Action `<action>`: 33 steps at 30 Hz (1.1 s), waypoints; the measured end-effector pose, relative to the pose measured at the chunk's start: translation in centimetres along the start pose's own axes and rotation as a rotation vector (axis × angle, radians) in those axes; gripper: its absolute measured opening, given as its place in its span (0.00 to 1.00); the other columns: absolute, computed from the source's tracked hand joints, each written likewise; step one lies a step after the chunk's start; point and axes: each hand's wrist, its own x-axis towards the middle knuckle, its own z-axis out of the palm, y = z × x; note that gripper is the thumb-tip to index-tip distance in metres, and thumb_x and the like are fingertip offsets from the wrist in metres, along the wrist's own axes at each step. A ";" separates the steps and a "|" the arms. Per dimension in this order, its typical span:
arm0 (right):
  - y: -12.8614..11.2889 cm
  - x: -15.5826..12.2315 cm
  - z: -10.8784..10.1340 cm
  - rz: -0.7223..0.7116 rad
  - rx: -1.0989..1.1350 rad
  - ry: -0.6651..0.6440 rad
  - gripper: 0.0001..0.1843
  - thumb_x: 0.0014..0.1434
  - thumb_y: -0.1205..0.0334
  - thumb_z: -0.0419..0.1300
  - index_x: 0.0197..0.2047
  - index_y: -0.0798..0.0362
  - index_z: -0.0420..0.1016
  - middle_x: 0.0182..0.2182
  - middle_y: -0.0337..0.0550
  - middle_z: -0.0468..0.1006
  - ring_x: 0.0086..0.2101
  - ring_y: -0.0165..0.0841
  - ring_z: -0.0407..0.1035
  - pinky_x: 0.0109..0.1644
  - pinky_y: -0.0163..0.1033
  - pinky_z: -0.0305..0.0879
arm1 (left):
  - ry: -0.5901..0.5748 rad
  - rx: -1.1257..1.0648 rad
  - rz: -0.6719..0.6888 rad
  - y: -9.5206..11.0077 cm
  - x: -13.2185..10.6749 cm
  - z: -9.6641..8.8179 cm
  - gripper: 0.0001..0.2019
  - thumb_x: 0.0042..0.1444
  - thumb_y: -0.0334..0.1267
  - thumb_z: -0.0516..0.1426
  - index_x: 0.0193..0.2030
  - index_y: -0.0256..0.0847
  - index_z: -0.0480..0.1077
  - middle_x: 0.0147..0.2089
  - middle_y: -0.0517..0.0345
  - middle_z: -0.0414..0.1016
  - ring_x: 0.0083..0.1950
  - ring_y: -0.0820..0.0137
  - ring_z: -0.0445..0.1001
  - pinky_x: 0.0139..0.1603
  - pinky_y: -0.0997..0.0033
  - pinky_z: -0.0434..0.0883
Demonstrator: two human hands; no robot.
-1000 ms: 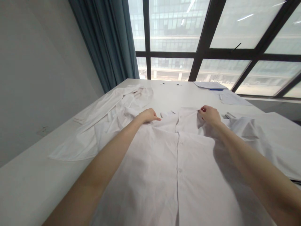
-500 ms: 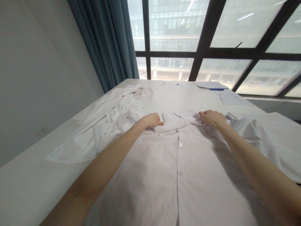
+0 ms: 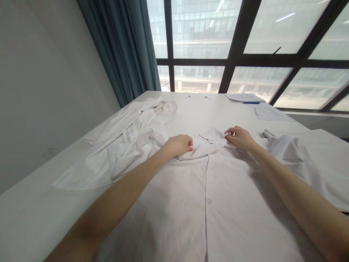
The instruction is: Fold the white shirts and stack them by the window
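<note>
A white button-up shirt [image 3: 177, 203] lies spread on the table, its front up and its collar [image 3: 214, 134] at the far end. The button placket runs down the middle toward me. My left hand [image 3: 178, 145] is closed on the cloth left of the collar, fingers curled in. At the collar's right side, my right hand [image 3: 240, 137] pinches the fabric between thumb and fingers. The cloth between the hands is bunched and creased. The shirt's right sleeve [image 3: 294, 153] lies crumpled beyond my right forearm.
Another white garment [image 3: 131, 134] lies rumpled on the left of the white table [image 3: 196, 112]. Papers [image 3: 244, 97] and a blue pen [image 3: 251, 103] rest at the far right. A blue curtain [image 3: 128, 47] and large windows stand behind.
My right hand has shifted slightly left along the collar. My left hand has moved a little right and its fingers have curled. The collar stands higher and the folded cloth below it has loosened.
</note>
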 end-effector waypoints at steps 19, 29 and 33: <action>-4.9 -1.4 4.9 -0.153 -0.123 -0.138 0.26 0.69 0.53 0.43 0.67 0.48 0.62 0.67 0.51 0.61 0.63 0.52 0.57 0.61 0.60 0.57 | 0.243 0.167 0.059 -3.5 5.9 4.7 0.26 0.69 0.52 0.44 0.68 0.42 0.59 0.71 0.44 0.58 0.72 0.59 0.54 0.70 0.47 0.46; -4.3 -2.3 4.6 -0.149 -0.167 -0.182 0.29 0.70 0.47 0.41 0.70 0.43 0.57 0.69 0.43 0.56 0.66 0.51 0.51 0.65 0.61 0.52 | 0.343 0.179 -0.088 -8.4 8.1 4.1 0.22 0.71 0.41 0.39 0.68 0.46 0.59 0.70 0.50 0.61 0.68 0.58 0.61 0.67 0.47 0.50; -4.4 -2.6 4.5 -0.138 -0.163 -0.161 0.29 0.70 0.47 0.41 0.69 0.44 0.58 0.69 0.44 0.56 0.66 0.52 0.51 0.65 0.61 0.52 | 0.447 0.220 -0.188 -10.1 6.6 3.0 0.21 0.69 0.34 0.41 0.59 0.36 0.68 0.55 0.40 0.75 0.59 0.57 0.69 0.63 0.52 0.53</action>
